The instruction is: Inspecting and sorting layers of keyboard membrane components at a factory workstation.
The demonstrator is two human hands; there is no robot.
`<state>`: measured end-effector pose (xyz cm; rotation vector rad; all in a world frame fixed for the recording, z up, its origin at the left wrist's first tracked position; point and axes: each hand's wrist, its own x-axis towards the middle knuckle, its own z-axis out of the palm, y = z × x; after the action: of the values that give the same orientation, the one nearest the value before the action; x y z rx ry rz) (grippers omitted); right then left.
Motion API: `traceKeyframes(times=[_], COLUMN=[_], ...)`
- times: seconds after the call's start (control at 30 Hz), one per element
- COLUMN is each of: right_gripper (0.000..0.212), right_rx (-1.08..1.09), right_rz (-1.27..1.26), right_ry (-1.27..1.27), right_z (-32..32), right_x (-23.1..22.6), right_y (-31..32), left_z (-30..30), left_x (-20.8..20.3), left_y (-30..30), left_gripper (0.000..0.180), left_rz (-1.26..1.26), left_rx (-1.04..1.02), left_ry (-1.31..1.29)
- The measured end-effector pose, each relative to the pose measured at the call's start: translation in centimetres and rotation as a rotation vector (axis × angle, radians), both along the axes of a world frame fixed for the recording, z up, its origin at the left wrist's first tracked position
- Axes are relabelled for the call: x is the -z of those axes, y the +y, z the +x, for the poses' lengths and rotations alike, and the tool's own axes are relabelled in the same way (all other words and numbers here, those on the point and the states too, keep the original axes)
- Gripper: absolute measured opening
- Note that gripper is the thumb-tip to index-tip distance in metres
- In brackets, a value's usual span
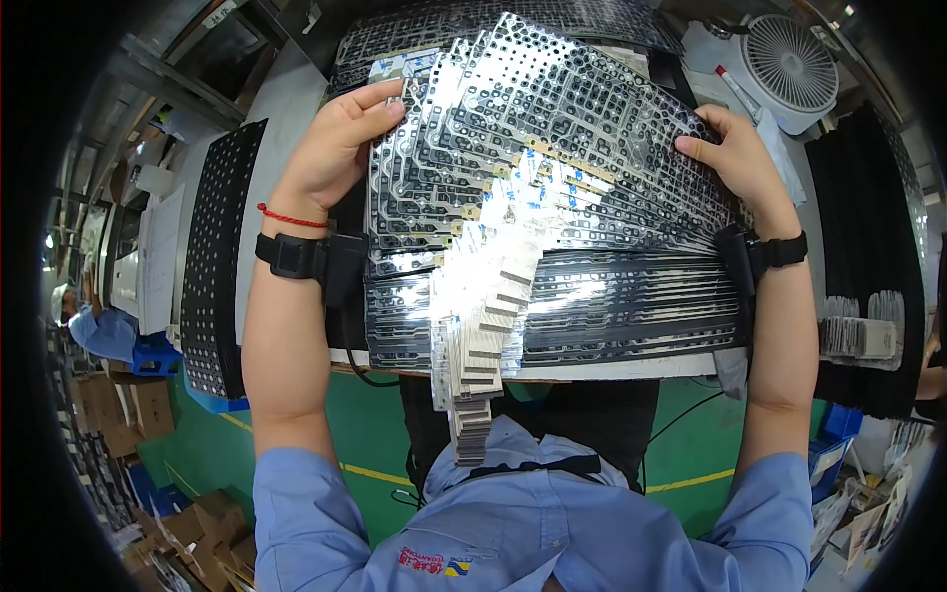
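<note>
A fan of thin, glossy membrane circuit sheets (592, 118), printed with black key-like dots and lines, spreads between my hands. My left hand (340, 138) pinches their left edges, thumb on top and the fingers partly hidden beneath. At the right edge, my right hand (740, 158) is closed on the same sheets, its thumb pressing on the upper face. Pale connector tails (488, 296) with dark end bars hang from the sheets toward me, past the table's front edge. Below the fan lies a thick stack of similar sheets (631, 306). Strong glare hides part of the middle.
More patterned sheets (395, 44) lie at the back of the table. A white fan (789, 64) stands at the back right. A black perforated panel (219, 266) is at left. Small pale stacked pieces (860, 331) rest on black material at right. Cardboard boxes (123, 409) sit lower left.
</note>
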<state>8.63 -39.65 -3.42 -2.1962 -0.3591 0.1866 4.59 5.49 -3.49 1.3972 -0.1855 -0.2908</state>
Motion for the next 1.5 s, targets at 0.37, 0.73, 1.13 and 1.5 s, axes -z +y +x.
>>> traceKeyframes(times=[0.37, 0.73, 1.13, 1.5], right_gripper=[0.023, 0.021, 0.023, 0.026], right_rx=[0.03, 0.01, 0.04, 0.155], right_rz=[0.07, 0.082, 0.061, 0.117], right_ry=[0.0, 0.032, 0.021, -0.027], right_z=[0.4, 0.8, 0.8, 1.0], right_x=[0.1, 0.2, 0.4, -0.2], right_y=[-0.9, -1.7, -1.7, -2.6], left_z=[0.4, 0.4, 0.0, -2.0], left_x=[0.6, 0.7, 0.2, -1.5], left_y=[0.5, 0.4, -0.6, -1.0], left_gripper=[0.037, 0.032, 0.035, 0.053], left_rz=[0.014, 0.085, 0.091, 0.25], left_rx=[-0.044, -0.103, -0.216, 0.147], left_ry=[0.007, 0.003, -0.026, 0.078])
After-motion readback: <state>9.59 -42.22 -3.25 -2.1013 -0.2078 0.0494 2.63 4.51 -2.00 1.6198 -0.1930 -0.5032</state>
